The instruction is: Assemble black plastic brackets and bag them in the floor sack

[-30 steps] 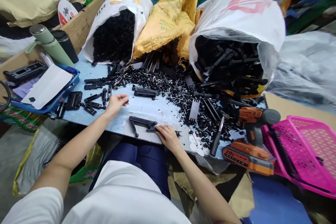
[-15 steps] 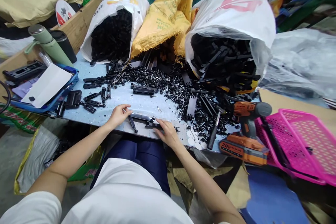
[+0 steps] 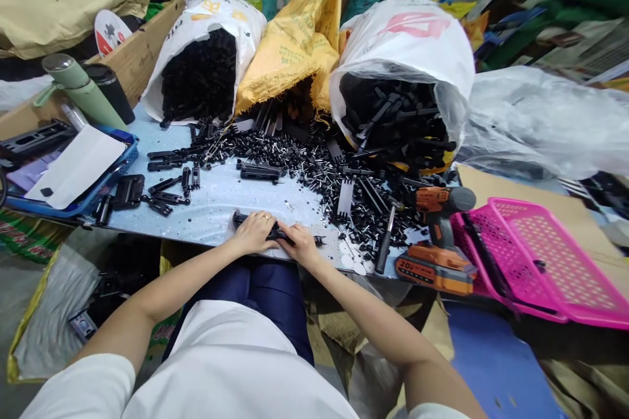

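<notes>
My left hand point(image 3: 256, 233) lies closed over a long black plastic bar part point(image 3: 239, 217) at the table's front edge, its fingers covering most of that piece. Right beside it, my right hand point(image 3: 301, 245) is closed with thumb and fingertips on the same black parts. A dark end point(image 3: 318, 240) sticks out past the right hand. How the pieces fit together under the fingers is hidden. Behind the hands, several assembled black folding parts point(image 3: 260, 171) lie on the light blue tabletop point(image 3: 216, 206).
Small black pieces and pins point(image 3: 299, 157) spread across the table. Behind them stand a white sack point(image 3: 216, 10), a yellow sack point(image 3: 289, 39) and another white sack point(image 3: 413, 39). At right are a hammer point(image 3: 386, 242), a cordless drill point(image 3: 437, 249) and a pink basket point(image 3: 555, 268). A blue tray point(image 3: 88, 200) sits left.
My left hand has moved right, close to my right hand, and now covers the black bar. The loose short piece below it no longer shows. The view has shifted slightly.
</notes>
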A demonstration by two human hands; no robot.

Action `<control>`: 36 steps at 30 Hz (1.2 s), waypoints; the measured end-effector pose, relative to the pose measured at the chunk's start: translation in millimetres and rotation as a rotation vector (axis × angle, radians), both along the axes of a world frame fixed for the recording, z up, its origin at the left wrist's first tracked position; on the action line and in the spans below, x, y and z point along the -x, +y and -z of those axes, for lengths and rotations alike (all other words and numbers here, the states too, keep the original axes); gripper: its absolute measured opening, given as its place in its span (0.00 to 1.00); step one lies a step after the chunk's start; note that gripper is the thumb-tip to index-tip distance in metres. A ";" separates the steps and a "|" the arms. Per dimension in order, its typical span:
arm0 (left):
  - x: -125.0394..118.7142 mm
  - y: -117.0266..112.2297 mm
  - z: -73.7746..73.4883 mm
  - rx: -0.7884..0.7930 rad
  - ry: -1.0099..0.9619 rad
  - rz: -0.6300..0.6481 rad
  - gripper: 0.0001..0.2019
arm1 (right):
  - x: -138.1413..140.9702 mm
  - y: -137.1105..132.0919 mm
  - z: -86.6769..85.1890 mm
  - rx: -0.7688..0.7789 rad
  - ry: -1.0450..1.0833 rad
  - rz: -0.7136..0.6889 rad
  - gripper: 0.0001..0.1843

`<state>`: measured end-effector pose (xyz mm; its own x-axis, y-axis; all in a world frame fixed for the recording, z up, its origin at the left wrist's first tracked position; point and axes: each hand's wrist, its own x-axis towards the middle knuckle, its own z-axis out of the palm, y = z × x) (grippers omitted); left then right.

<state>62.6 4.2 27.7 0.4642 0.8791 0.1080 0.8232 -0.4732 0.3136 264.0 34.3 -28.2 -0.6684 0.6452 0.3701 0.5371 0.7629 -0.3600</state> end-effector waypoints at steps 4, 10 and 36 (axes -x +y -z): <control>0.5 8.1 10.5 0.000 -0.009 0.036 0.27 | -7.2 19.0 -7.2 0.070 -0.007 -0.227 0.25; -4.3 14.0 12.7 0.044 0.007 -0.086 0.20 | -13.5 43.4 -14.8 0.146 -0.031 -0.262 0.24; 40.4 12.4 -8.1 0.035 -0.014 -0.013 0.24 | -20.1 17.6 -73.1 -0.028 -0.373 -0.226 0.35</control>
<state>22.1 16.6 35.8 0.4516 0.8883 0.0831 0.8247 -0.4512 0.3410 284.2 51.8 44.9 -0.8829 0.4605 0.0920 0.4448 0.8829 -0.1504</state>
